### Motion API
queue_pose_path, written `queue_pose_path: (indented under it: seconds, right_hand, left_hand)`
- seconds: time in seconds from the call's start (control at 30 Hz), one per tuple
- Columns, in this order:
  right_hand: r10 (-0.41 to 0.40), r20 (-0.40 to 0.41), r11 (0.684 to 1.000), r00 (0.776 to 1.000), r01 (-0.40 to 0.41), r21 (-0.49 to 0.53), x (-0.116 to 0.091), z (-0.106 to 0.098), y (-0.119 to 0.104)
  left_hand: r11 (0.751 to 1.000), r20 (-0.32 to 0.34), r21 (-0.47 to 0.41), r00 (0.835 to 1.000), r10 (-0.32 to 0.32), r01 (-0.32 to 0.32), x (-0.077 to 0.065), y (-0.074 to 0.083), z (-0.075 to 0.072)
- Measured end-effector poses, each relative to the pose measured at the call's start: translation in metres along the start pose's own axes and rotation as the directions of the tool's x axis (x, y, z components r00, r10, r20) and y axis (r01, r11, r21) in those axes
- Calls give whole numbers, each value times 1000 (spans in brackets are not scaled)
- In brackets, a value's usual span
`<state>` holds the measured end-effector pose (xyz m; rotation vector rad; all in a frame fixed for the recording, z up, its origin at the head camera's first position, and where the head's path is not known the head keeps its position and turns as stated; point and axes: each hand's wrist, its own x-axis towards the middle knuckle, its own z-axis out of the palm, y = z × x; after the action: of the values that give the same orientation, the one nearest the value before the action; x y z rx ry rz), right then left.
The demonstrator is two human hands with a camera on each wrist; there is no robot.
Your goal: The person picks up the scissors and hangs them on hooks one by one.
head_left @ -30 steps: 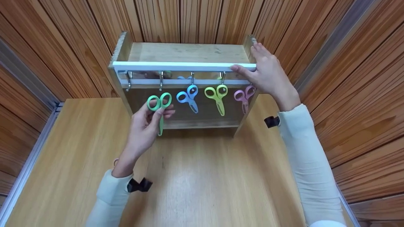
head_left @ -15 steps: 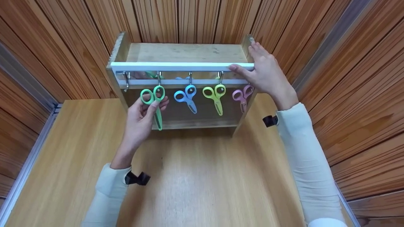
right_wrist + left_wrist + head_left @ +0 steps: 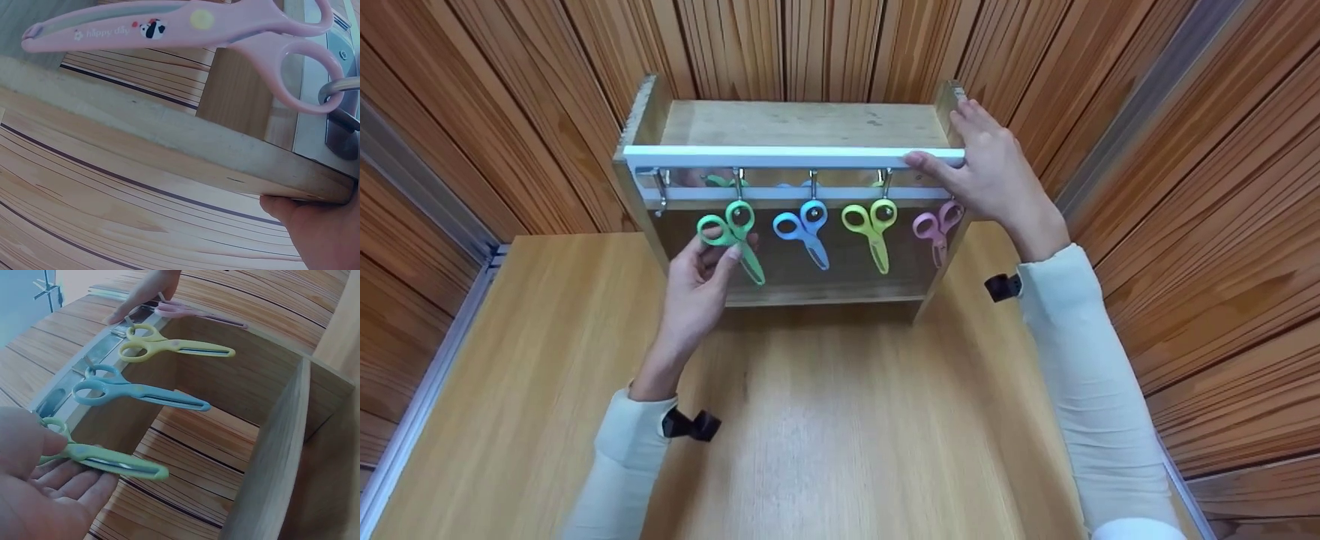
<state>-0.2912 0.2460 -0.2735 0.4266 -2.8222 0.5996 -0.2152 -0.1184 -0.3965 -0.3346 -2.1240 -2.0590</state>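
Observation:
Green scissors (image 3: 733, 229) hang by one handle loop on the second hook from the left, blades slanting down to the right. My left hand (image 3: 690, 289) is at them, thumb in front and fingers behind. In the left wrist view the fingers (image 3: 73, 486) lie loosely extended under the green scissors (image 3: 112, 458). My right hand (image 3: 1005, 176) rests on the right end of the white hook rail (image 3: 795, 157), thumb on the rail and straight fingers along the side panel. Blue scissors (image 3: 804, 229), yellow scissors (image 3: 872, 229) and pink scissors (image 3: 169, 25) hang to the right.
The rail is fixed to a wooden shelf unit (image 3: 802, 124) standing against the plank wall (image 3: 840, 45). Its leftmost hook (image 3: 661, 195) carries nothing. In front lies the wooden tabletop (image 3: 840, 420), with a metal strip (image 3: 435, 390) along its left edge.
My left hand has lifted the green scissors up to the second hook, and their loop now hangs there. The blades have swung to the right and the fingers have loosened. My right hand stays put.

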Motion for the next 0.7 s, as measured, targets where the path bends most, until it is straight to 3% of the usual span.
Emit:
queue_pose_path:
  seconds: [0.33,0.47,0.7]
  right_hand:
    - [18,16,1000,1000,-18,1,-1,4,1]
    - [13,14,1000,1000,-13,8,-1,3,1]
    - [-10,-6,1000,1000,10,20,1,0,-1]
  left_hand:
    - [983,74,144,989,-126,115,-19,-24,-6]
    - [967,77,195,980,-182,165,-28,-33,-8]
    - [920,50,355,979,-197,167,-41,-41,-14]
